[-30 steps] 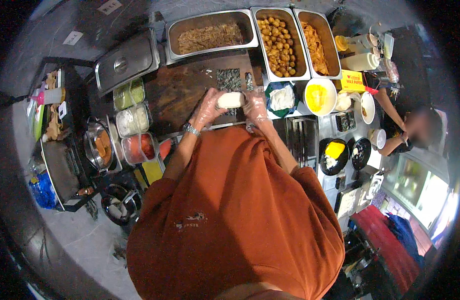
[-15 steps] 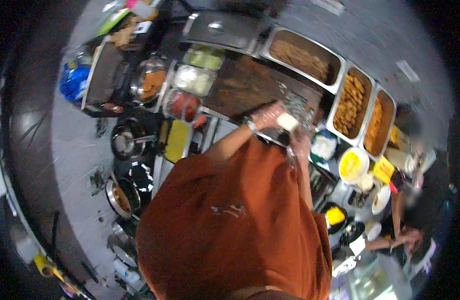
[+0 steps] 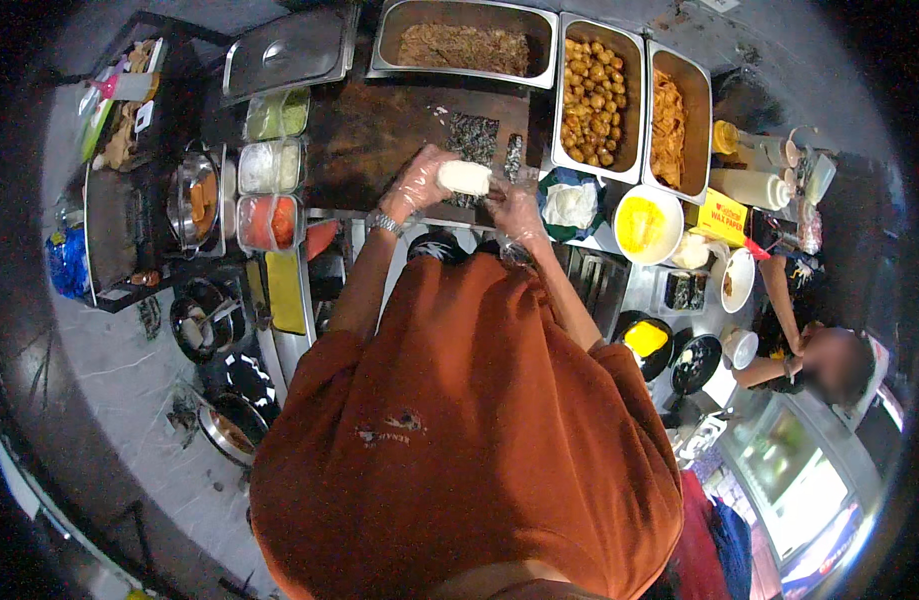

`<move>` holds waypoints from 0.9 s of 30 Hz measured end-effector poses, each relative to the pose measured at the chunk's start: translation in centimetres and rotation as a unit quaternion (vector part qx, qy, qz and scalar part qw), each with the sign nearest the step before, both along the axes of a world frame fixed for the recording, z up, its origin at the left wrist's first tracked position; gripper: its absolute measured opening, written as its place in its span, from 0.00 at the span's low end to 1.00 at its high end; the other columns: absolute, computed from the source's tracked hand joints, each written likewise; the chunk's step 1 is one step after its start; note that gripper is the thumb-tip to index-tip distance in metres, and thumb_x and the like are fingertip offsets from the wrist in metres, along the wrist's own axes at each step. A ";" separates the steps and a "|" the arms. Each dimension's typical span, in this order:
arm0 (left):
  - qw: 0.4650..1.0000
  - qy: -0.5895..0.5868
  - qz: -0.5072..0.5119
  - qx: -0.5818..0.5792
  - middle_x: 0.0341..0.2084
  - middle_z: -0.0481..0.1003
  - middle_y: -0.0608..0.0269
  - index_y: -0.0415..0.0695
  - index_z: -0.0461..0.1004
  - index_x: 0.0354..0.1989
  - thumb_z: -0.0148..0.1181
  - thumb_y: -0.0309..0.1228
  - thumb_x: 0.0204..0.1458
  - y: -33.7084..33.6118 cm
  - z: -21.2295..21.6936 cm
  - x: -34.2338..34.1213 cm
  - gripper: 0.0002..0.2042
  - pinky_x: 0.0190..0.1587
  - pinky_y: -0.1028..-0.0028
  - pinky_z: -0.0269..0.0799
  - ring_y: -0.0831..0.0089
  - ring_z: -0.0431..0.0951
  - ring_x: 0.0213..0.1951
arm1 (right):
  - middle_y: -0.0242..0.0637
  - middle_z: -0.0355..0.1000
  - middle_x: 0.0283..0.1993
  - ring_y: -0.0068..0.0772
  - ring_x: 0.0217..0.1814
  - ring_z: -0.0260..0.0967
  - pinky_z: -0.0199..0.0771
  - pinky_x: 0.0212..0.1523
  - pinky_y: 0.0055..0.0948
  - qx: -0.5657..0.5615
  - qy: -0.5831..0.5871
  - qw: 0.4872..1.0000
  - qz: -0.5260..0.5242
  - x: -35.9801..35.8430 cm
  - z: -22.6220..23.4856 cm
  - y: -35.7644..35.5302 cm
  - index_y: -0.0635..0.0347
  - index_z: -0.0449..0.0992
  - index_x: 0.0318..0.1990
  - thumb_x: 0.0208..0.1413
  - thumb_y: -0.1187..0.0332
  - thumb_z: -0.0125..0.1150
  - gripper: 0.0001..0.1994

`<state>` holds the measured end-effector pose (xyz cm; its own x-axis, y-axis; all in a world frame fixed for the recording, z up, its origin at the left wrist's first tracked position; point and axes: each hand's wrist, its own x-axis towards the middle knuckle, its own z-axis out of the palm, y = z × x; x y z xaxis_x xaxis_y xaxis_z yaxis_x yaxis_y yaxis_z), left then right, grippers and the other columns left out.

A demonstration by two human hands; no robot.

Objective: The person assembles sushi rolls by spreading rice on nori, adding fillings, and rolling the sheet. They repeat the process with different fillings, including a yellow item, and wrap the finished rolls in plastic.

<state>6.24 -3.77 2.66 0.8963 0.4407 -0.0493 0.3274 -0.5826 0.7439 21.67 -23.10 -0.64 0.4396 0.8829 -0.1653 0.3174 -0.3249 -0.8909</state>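
Both my hands wear clear plastic gloves. A white oblong block of what looks like rice [image 3: 464,178] is between them, over the near edge of a dark wooden board [image 3: 369,125]. My left hand [image 3: 420,182] grips the block's left end. The fingers of my right hand [image 3: 515,213] are drawn together at its right end. Beneath and beyond it lies a dark seaweed sheet [image 3: 473,137] on the board, with a narrow seaweed strip [image 3: 514,155] to its right. The block hides the sheet's middle.
Behind the board stand steel trays of shredded meat [image 3: 464,50], browned round pieces [image 3: 592,100] and orange strips [image 3: 669,125]. Lidded tubs [image 3: 269,168] line the left. To the right are a white cloth [image 3: 569,204], a yellow-filled bowl [image 3: 644,226] and another person's arm [image 3: 776,300].
The whole view has swung round, and the board now sits level. The white block stays between my hands, now lying lengthwise left to right over the seaweed.
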 end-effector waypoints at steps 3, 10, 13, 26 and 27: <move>0.999 -0.020 0.047 -0.016 0.46 0.73 0.51 0.43 0.73 0.58 0.75 0.23 0.35 -0.2 -0.9 -1.9 0.34 0.58 0.60 0.71 0.49 0.73 0.52 | 0.54 0.76 0.56 0.48 0.54 0.78 0.79 0.52 0.40 -0.003 -0.087 0.995 0.038 0.9 3.0 0.3 0.58 0.70 0.65 0.51 0.71 0.71 0.31; 0.999 -0.006 -0.034 -0.038 0.47 0.67 0.54 0.46 0.71 0.64 0.75 0.25 0.39 -0.3 1.1 -0.8 0.36 0.58 0.62 0.71 0.53 0.73 0.50 | 0.54 0.63 0.65 0.57 0.67 0.64 0.69 0.65 0.49 -0.029 -0.193 0.971 0.137 2.4 1.4 2.7 0.56 0.63 0.69 0.46 0.59 0.77 0.42; 0.998 0.010 -0.058 -0.025 0.46 0.67 0.54 0.48 0.72 0.64 0.75 0.27 0.41 0.3 1.1 -0.4 0.36 0.57 0.62 0.72 0.54 0.73 0.50 | 0.53 0.64 0.64 0.57 0.66 0.65 0.70 0.64 0.48 -0.059 -0.199 0.966 0.157 2.2 0.1 3.7 0.57 0.66 0.67 0.45 0.60 0.77 0.40; 0.999 -0.031 -0.034 -0.009 0.46 0.71 0.51 0.45 0.72 0.61 0.76 0.29 0.41 0.4 0.2 -0.5 0.34 0.56 0.62 0.74 0.52 0.76 0.49 | 0.54 0.64 0.64 0.58 0.66 0.67 0.72 0.62 0.48 -0.070 -0.196 0.968 0.141 1.1 1.1 3.9 0.61 0.72 0.60 0.48 0.65 0.73 0.30; 1.000 -0.010 0.005 -0.025 0.47 0.71 0.51 0.44 0.72 0.61 0.76 0.28 0.41 0.0 0.2 -0.5 0.34 0.56 0.62 0.74 0.52 0.76 0.49 | 0.54 0.65 0.64 0.58 0.66 0.67 0.72 0.62 0.48 -0.067 -0.165 0.975 0.132 1.5 1.0 3.9 0.60 0.72 0.60 0.48 0.65 0.74 0.30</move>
